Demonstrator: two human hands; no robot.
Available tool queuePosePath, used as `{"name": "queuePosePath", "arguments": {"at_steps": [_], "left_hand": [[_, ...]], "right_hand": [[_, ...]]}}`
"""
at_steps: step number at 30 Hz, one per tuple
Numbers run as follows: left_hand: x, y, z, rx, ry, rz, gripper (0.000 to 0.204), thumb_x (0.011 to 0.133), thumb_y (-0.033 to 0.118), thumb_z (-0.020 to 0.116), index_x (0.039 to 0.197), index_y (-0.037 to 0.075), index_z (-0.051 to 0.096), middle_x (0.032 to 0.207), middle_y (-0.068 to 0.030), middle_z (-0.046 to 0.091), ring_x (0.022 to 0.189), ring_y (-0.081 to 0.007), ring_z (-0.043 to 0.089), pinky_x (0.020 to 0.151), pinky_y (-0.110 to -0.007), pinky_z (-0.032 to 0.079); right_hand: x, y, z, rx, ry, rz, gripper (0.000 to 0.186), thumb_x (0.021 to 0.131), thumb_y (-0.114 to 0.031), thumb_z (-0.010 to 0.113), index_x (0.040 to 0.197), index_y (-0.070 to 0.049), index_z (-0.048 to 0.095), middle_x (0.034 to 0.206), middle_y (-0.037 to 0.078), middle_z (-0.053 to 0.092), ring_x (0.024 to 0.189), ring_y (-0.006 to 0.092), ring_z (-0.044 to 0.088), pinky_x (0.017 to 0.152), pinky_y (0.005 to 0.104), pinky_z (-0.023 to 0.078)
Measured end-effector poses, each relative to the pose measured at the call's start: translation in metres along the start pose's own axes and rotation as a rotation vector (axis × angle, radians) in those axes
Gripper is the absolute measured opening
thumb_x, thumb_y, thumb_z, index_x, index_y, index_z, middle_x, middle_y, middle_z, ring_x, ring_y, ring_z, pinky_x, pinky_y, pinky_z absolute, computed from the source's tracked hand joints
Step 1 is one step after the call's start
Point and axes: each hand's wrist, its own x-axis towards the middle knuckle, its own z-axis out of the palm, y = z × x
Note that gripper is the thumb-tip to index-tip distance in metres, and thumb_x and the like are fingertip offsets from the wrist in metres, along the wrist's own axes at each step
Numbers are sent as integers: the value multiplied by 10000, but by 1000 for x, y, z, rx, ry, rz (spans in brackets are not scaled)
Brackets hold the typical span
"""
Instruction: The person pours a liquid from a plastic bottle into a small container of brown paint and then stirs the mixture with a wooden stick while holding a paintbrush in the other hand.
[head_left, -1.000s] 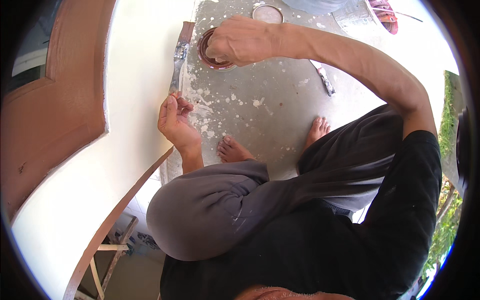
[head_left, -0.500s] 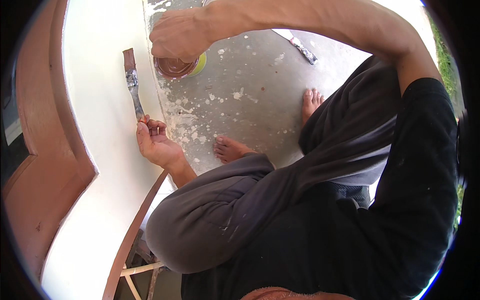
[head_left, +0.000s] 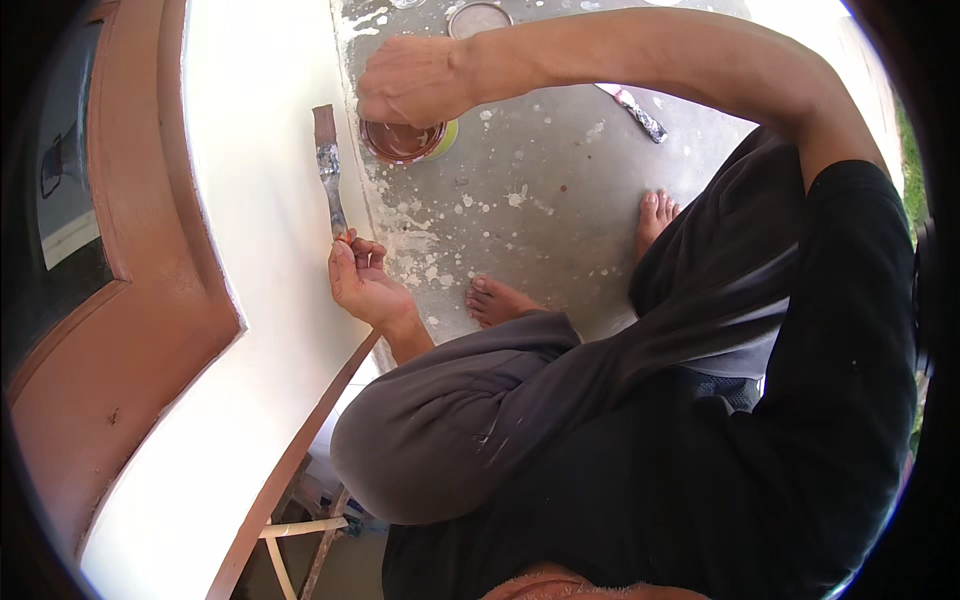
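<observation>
My left hand (head_left: 367,290) pinches the handle end of a paint-spattered brush (head_left: 329,180), held upright along the white wall, its bristles coated brown at the upper end. My right hand (head_left: 412,80) is curled over an open tin of brown paint (head_left: 405,143) with a yellow-green side; its fingers point down and what they hold is hidden. A round lid (head_left: 479,22) lies on the grey, paint-spotted floor (head_left: 560,220) behind my right forearm. A white-bladed tool with a spattered handle (head_left: 645,122) lies to the right of the tin.
A brown door frame with dark glass (head_left: 150,310) is at the left, set in the white wall (head_left: 260,250). A wooden stand (head_left: 300,527) is at lower left. My crossed legs and bare feet occupy the middle and lower view. Grass (head_left: 910,165) shows at the far right.
Since a second ago my right hand has moved left over the tin to its near-wall side, exposing more paint. The brush has shifted slightly against the wall. The whole view has also shifted.
</observation>
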Motion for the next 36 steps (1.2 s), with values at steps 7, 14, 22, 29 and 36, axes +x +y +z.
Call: {"name": "queuePosePath", "arguments": {"at_steps": [7,14,22,29,36], "left_hand": [[1,-1,-2,-14,-40,-17,205,917,211,574,1017,38,616,937,-17,623,754,-72,535,684,-219,424],[4,-5,-6,-39,-61,-32,201,923,201,564,1019,30,611,941,-23,624,752,-71,544,676,-222,432],[2,-6,-3,-1,-13,-31,196,931,168,530,988,-3,607,959,-56,629,706,-100,544,631,-239,438],[0,-3,-2,8,-32,-46,189,939,193,540,1009,31,609,928,-13,609,736,-71,529,677,-226,426],[2,-6,-5,-7,-29,-45,195,941,200,535,994,31,616,901,-27,625,706,-87,538,649,-232,444]], "right_hand": [[4,9,-11,-6,-97,-135,80,696,-93,641,727,-20,658,693,144,648,717,307,658,611,399,512],[5,-6,-10,65,-130,-60,85,702,-95,634,698,-15,662,698,152,648,739,313,660,642,392,518],[5,-1,-6,43,26,-71,111,686,-118,639,691,-10,666,696,157,646,714,328,647,636,407,510],[3,9,-16,-18,-80,-83,105,704,-116,617,702,-16,649,676,141,640,690,318,644,617,414,505],[11,-5,-24,103,-332,-100,88,738,-99,593,732,-24,638,730,131,641,725,310,642,601,419,495]]}}
